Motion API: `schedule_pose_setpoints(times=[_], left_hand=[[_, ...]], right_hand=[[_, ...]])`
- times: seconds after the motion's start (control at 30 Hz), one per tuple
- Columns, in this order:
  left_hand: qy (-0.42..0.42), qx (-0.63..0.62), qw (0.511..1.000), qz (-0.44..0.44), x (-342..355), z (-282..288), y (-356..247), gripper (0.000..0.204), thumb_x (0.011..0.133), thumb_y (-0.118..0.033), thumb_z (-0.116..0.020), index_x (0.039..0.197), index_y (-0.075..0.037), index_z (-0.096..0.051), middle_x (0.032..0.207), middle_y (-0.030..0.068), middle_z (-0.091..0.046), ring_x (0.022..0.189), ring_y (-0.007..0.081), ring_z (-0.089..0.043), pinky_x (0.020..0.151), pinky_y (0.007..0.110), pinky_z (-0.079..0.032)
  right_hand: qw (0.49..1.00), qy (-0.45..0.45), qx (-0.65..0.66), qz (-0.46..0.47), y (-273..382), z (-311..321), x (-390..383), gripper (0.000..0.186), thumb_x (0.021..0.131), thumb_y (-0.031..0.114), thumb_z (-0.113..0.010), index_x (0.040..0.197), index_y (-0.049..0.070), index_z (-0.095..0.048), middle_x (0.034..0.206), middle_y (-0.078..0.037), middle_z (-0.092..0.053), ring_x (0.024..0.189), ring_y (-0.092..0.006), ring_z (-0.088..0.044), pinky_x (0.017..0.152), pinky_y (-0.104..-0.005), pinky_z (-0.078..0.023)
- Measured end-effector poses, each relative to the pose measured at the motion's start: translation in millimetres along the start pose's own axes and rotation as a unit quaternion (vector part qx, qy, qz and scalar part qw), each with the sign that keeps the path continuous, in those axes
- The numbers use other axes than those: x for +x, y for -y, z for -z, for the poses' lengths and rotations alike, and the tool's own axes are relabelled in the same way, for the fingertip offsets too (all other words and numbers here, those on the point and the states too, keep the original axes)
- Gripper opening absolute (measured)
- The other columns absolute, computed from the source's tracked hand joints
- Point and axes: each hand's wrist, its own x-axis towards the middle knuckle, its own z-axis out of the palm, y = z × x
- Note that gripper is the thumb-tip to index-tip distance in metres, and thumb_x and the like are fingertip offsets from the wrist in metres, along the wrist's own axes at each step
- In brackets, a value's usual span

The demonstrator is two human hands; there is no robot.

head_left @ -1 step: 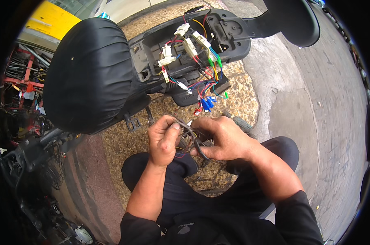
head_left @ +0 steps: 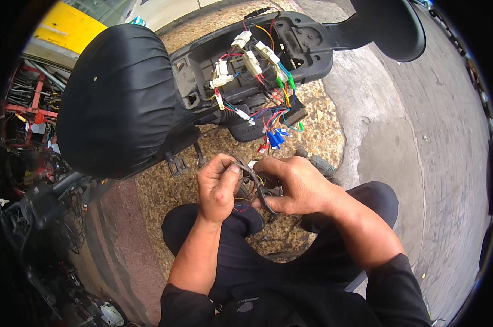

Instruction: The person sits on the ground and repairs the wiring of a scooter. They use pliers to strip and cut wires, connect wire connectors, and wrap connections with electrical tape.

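Both hands, the left hand (head_left: 218, 188) and right hand (head_left: 296, 186), pinch one dark bundled wire harness (head_left: 253, 185) held above the knees, just below one black plastic scooter panel (head_left: 241, 60) carrying about four white connectors (head_left: 252, 61) and one black padded seat (head_left: 118, 98).

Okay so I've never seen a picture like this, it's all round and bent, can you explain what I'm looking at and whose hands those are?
The picture comes from a wide fisheye camera worn on a person's head, looking down, so straight edges bend near the rim. The two bare hands belong to that person, who seems to be crouching over a speckled stone floor. The left hand and right hand together hold a bundle of dark wires. Just beyond them is an opened black plastic housing, apparently part of a scooter, with red, blue, green and yellow wiring and white connectors spilling out. The big black padded shape on the left looks like its seat.
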Motion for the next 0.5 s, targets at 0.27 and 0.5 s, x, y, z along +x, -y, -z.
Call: schedule_pose_setpoints(times=[0.27,0.5], left_hand=[[-0.007,0.092,0.996,-0.018,0,-3,2,0.011,0.095,-0.004,-0.052,0.086,-0.002,-0.058,0.067,-0.0070,-0.047,0.058,-0.0002,-0.037,0.051,0.020,-0.029],[-0.072,0.095,0.992,-0.031,5,3,6,0.017,0.097,-0.009,-0.055,0.081,-0.003,-0.058,0.065,-0.0083,-0.047,0.056,-0.0009,-0.036,0.050,0.020,-0.027]], right_hand=[[0.994,-0.010,-0.083,-0.070,-2,-1,2,0.045,0.075,0.028,-0.079,0.108,0.003,-0.060,0.079,-0.020,-0.067,0.078,-0.0411,-0.067,0.068,-0.0479,-0.053],[0.958,0.113,-0.183,-0.190,-35,-22,-2,0.041,0.077,0.031,-0.076,0.104,0.003,-0.062,0.087,-0.023,-0.068,0.087,-0.0417,-0.067,0.077,-0.0491,-0.053]])
